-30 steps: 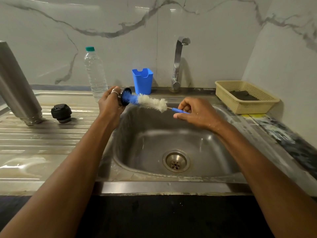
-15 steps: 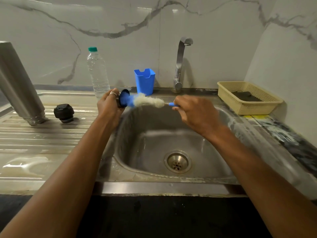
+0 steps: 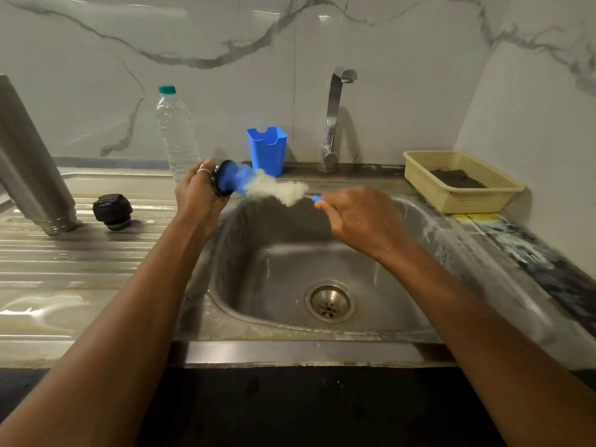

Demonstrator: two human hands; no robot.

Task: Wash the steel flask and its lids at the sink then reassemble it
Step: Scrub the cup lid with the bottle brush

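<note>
My left hand (image 3: 197,193) grips the flask's outer cap lid (image 3: 224,178), whose blue inside faces right, above the sink's left rim. My right hand (image 3: 359,217) grips the blue handle of a bottle brush (image 3: 277,189). The brush's blue and white bristle head, blurred, is pushed into the cap. The steel flask body (image 3: 30,166) stands mouth down on the drainboard at far left. A black stopper lid (image 3: 112,210) sits on the drainboard just right of the flask.
The steel sink basin (image 3: 290,262) with its drain lies below my hands; the tap (image 3: 335,117) stands behind it. A clear plastic bottle (image 3: 175,133) and a blue holder (image 3: 266,150) stand at the back. At right sits a cream basket (image 3: 458,180) holding a dark scrub pad.
My right hand has pushed the brush leftward, deeper into the cap, and the bristles are now blurred with motion. The flask and stopper have not moved.
</note>
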